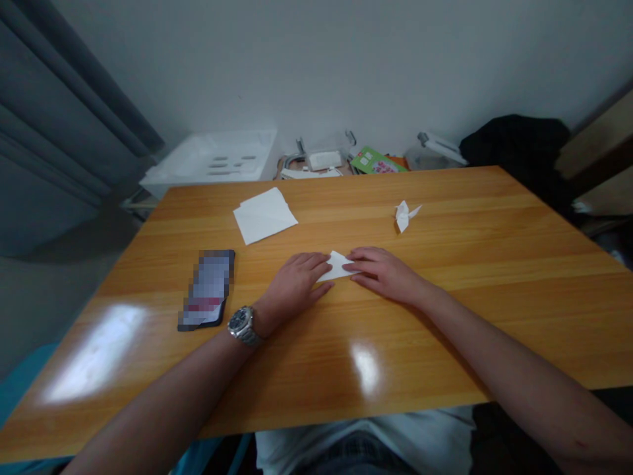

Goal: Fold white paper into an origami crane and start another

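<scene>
Pressing folded white paper [337,266] with flat fingers of left hand [294,285] and right hand [383,274]; white paper crane [403,215] done, white sheets [264,215] left

**Folded paper [337,266] at the middle of the desk [425,356]**

The left hand [295,285] lies on the paper's left end, the right hand [383,274] on its right end. A phone [205,290] lies left of the left hand. Paper sheets [264,214] lie behind the hands, an origami crane [404,214] behind the right hand. A plastic tray [210,158] and a booklet [376,161] sit beyond the desk's far edge.
</scene>
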Action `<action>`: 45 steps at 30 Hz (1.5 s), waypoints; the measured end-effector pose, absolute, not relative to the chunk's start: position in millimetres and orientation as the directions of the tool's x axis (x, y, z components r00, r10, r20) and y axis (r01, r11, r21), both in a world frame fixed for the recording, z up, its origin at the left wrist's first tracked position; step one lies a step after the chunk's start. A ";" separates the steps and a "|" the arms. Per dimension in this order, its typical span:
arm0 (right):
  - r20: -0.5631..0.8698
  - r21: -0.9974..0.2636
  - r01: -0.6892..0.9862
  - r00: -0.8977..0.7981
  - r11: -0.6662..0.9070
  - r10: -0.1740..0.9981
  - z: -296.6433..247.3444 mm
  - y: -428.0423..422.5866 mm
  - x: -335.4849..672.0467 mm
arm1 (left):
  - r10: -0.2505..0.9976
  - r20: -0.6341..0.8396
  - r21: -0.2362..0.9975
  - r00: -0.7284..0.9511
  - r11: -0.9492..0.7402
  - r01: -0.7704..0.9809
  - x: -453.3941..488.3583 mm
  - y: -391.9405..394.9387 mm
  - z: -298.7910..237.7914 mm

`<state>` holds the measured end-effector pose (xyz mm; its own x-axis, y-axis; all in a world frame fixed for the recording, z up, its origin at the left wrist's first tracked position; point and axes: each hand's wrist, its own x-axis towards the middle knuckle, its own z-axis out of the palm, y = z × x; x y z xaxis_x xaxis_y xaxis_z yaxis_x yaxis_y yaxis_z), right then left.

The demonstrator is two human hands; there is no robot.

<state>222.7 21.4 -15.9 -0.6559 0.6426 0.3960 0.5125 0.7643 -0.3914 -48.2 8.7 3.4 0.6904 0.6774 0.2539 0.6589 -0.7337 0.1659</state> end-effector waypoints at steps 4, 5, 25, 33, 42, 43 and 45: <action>0.390 -0.395 0.515 -0.656 0.761 0.646 -13.2 21.4 221.6 | 0.672 0.271 0.161 0.689 -0.738 0.656 -48.2 10.1 2.3; 0.382 -0.402 0.515 -0.657 0.757 0.650 -11.9 21.3 221.3 | 0.671 0.271 0.163 0.690 -0.738 0.654 -48.3 10.3 2.2; 0.369 -0.430 0.513 -0.651 0.743 0.663 -7.5 19.5 221.3 | 0.661 0.258 0.151 0.704 -0.748 0.647 -47.0 8.9 3.8; 0.358 -0.400 0.527 -0.663 0.750 0.657 -5.0 18.0 221.1 | 0.652 0.273 0.143 0.708 -0.755 0.640 -46.1 9.6 2.9; 0.352 -0.427 0.527 -0.651 0.735 0.672 -3.7 17.6 220.5 | 0.653 0.280 0.156 0.704 -0.754 0.638 -45.2 9.5 6.2; 0.356 -0.424 0.526 -0.652 0.738 0.669 -3.4 17.5 220.2 | 0.654 0.281 0.155 0.703 -0.753 0.639 -45.0 9.5 6.6; 0.360 -0.421 0.522 -0.655 0.742 0.665 -2.7 17.2 219.7 | 0.651 0.286 0.159 0.703 -0.756 0.635 -44.6 9.7 7.0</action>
